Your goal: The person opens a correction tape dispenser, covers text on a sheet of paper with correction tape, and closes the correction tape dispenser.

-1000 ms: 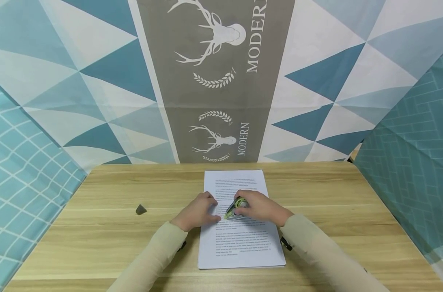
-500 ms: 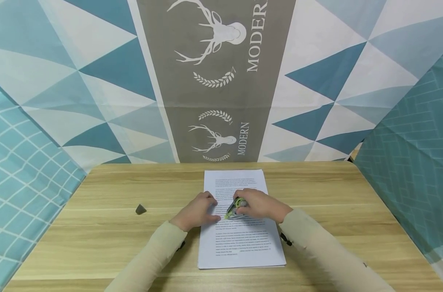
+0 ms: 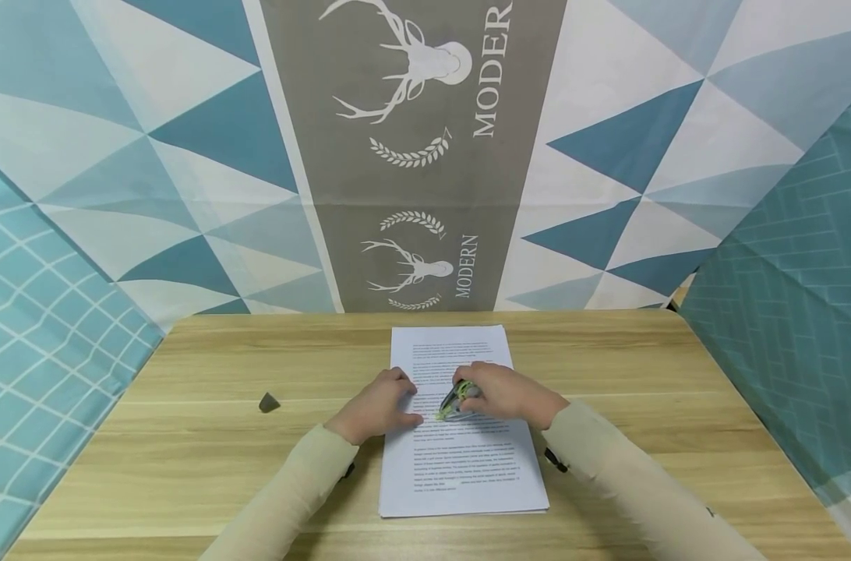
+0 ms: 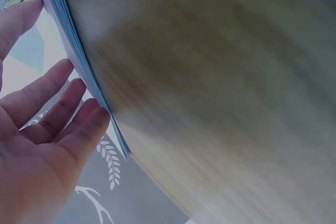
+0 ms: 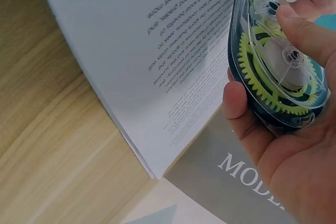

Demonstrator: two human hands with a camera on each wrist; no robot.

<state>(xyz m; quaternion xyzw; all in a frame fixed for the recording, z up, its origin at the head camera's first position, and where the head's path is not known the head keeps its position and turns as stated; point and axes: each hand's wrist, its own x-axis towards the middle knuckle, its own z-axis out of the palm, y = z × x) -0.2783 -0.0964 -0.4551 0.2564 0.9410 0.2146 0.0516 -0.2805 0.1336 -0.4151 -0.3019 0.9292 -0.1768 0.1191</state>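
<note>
A stack of printed paper [image 3: 467, 499] lies on the wooden table, its lines of text facing up. My right hand [image 3: 511, 392] grips a correction tape dispenser [image 5: 278, 72], clear-cased with green gears inside, thumb on one face and fingers curled behind it. In the head view the dispenser's tip points down and left, right at a text line near the middle of the page. My left hand [image 3: 376, 409] rests at the stack's left edge with fingers spread and relaxed. In the left wrist view, the fingertips [image 4: 100, 119] touch the side of the stack.
A small dark pyramid-shaped object [image 3: 269, 403] sits on the table [image 3: 187, 467] to the left of the paper. Behind the table's far edge hangs a patterned cloth [image 3: 425, 179] with deer heads and triangles.
My right hand has shifted slightly to the right along the text with the correction tape dispenser. My left hand stays at the paper's left edge.
</note>
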